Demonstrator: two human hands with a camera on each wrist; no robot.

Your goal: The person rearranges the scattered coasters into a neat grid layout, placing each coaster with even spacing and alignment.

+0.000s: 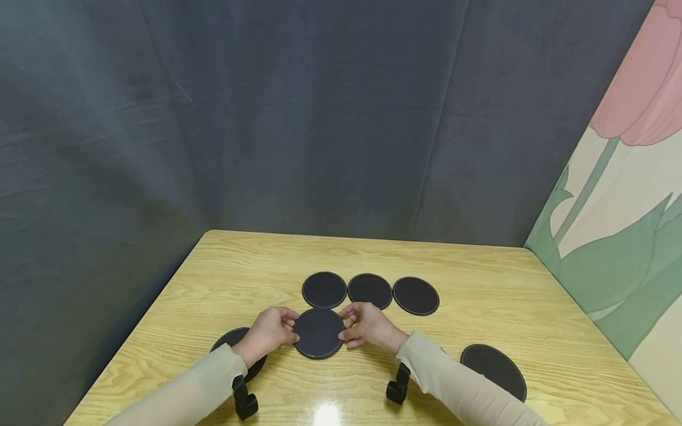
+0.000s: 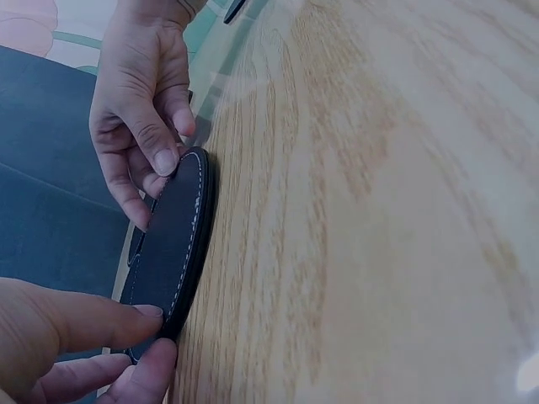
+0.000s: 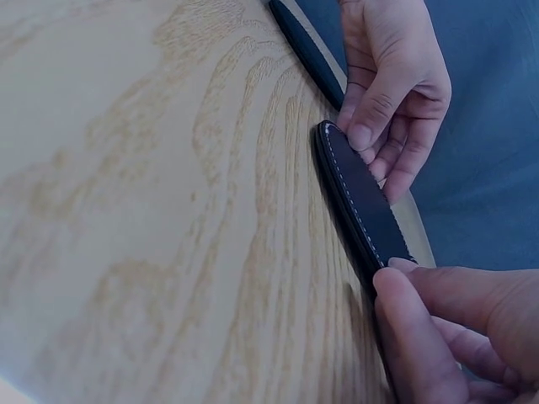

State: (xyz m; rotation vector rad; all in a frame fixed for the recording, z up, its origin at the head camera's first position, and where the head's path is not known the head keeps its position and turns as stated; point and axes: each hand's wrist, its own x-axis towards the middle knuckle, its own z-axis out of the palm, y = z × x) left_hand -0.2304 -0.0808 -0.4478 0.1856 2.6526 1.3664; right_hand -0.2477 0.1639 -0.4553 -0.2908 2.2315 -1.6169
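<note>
A round black coaster (image 1: pixel 318 333) with a pale stitched rim lies between my two hands at the middle of the table. Its edge looks thick in the left wrist view. My left hand (image 1: pixel 269 333) pinches its left edge between thumb and fingers (image 2: pixel 139 324). On the opposite edge, my right hand (image 1: pixel 371 326) holds it the same way, thumb on the top face (image 3: pixel 360 137). The coaster's far rim comes right up to the leftmost coaster (image 1: pixel 324 289) of a row behind it. That row continues with a middle coaster (image 1: pixel 370 288), partly behind my right hand, and a right coaster (image 1: pixel 416 295).
Another black coaster (image 1: pixel 230 338) shows partly beneath my left wrist. One more coaster (image 1: pixel 494 371) lies beyond my right forearm, which covers part of it. The wood-grain table (image 1: pixel 479 278) ends at a dark curtain (image 1: pixel 319 148) behind and a flower-painted wall (image 1: pixel 629 236) on the right.
</note>
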